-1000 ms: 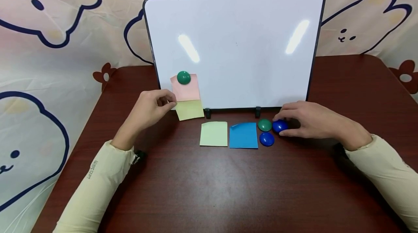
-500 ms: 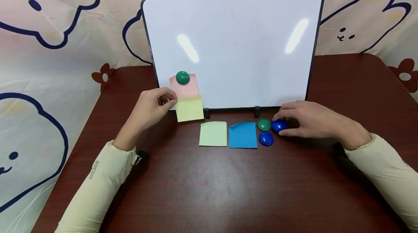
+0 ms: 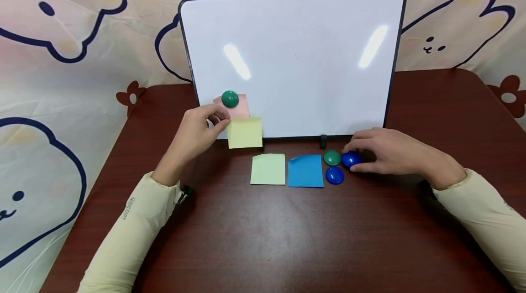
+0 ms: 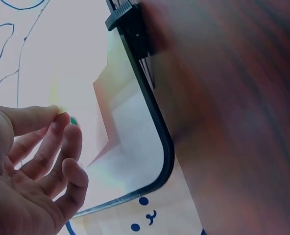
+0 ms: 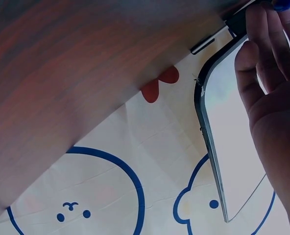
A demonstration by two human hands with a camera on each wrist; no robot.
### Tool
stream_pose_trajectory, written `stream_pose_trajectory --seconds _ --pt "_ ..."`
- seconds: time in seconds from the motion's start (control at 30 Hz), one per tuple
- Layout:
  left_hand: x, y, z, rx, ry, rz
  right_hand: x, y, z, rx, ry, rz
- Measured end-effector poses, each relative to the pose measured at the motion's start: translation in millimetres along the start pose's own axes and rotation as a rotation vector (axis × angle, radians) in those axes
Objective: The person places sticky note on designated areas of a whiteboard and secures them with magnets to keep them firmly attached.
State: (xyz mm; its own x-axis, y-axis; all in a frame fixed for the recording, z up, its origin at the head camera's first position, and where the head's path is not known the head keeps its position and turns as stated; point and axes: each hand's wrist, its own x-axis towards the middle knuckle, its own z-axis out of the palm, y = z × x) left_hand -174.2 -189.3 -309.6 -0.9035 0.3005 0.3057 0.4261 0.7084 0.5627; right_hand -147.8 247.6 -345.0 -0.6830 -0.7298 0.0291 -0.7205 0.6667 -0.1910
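Observation:
My left hand [image 3: 203, 126] pinches the upper left corner of a yellow sticky note [image 3: 245, 133] between thumb and forefinger. That note hangs before the whiteboard's lower left edge and covers the lower part of a pink sticky note [image 3: 242, 108]. A round green magnet [image 3: 230, 99] sits on the pink note's top, against the whiteboard [image 3: 296, 65]. On the table at the right, my right hand [image 3: 384, 150] grips a round blue magnet [image 3: 350, 159] between thumb and fingers. Only an edge of this blue magnet [image 5: 285, 4] shows in the right wrist view.
A pale green sticky note [image 3: 268, 169] and a blue sticky note [image 3: 306, 171] lie on the brown table [image 3: 271, 238]. Beside them are another green magnet [image 3: 332, 158] and a second blue magnet [image 3: 334, 175]. A black foot [image 3: 323, 141] supports the whiteboard. Behind hangs a printed cloth [image 3: 444, 28].
My left hand has moved right and slightly up with the yellow note, which now hides more of the pink one. The right hand stays at the blue magnet.

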Motion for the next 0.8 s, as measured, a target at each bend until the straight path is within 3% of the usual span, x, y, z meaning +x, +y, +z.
stream_pose_trajectory --seconds 0.8 --pt "17.2 14.8 14.8 0.026 0.055 -0.012 -0.6 0.6 -1.7 0.028 0.011 -0.009"
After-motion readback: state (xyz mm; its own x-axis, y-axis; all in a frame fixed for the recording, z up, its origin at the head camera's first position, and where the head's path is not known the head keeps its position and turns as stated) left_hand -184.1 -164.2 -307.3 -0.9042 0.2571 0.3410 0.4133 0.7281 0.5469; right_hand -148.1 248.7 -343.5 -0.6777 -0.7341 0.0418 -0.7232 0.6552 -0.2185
